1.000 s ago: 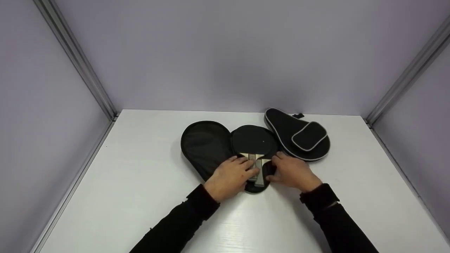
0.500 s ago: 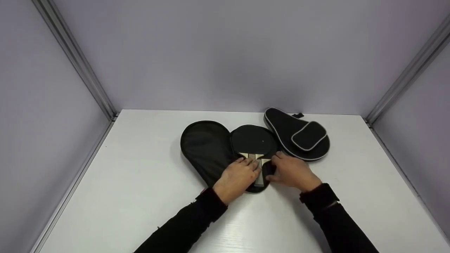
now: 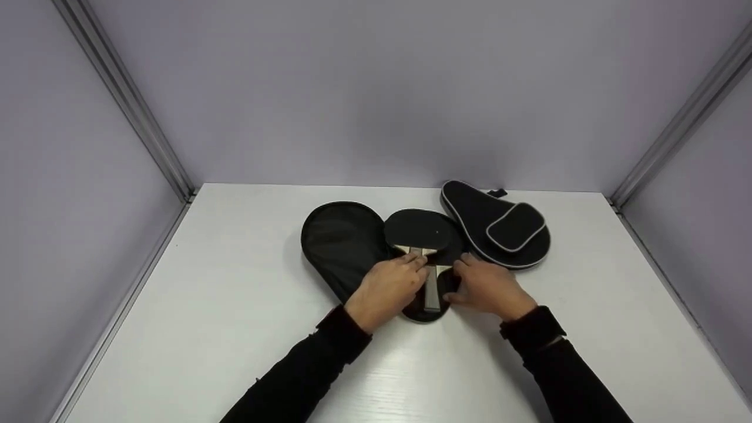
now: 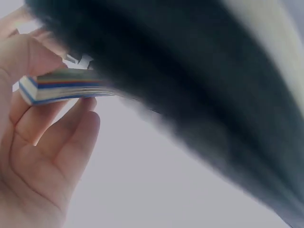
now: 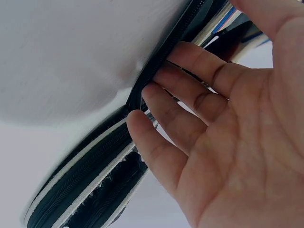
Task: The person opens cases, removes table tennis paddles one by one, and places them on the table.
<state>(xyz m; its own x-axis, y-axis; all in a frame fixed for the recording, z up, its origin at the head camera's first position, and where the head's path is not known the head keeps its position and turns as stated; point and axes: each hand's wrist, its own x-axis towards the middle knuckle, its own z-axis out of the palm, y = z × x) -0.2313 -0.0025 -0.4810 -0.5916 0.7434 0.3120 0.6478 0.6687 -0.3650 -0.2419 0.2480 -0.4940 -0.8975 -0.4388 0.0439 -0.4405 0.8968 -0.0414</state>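
An open black paddle case [image 3: 341, 241] lies on the white table [image 3: 235, 329] with its flap spread to the left. Two paddles lie in its right half. My left hand [image 3: 388, 288] pinches the handle [image 4: 52, 88] of the upper black paddle [image 3: 420, 229] between thumb and fingers [image 4: 71, 137]. The lower paddle's pale handle [image 3: 432, 291] shows between my hands. My right hand [image 3: 487, 288] rests on the case's right edge, with straight fingers [image 5: 190, 109] against the zipper [image 5: 95, 175].
A second, closed black case [image 3: 499, 226] with a grey-piped pocket lies at the back right, touching the open case. Grey walls with metal corner rails enclose the table on three sides.
My left hand has drawn the upper paddle away from me, toward the back. The lower paddle's handle is now uncovered. The right hand has stayed put.
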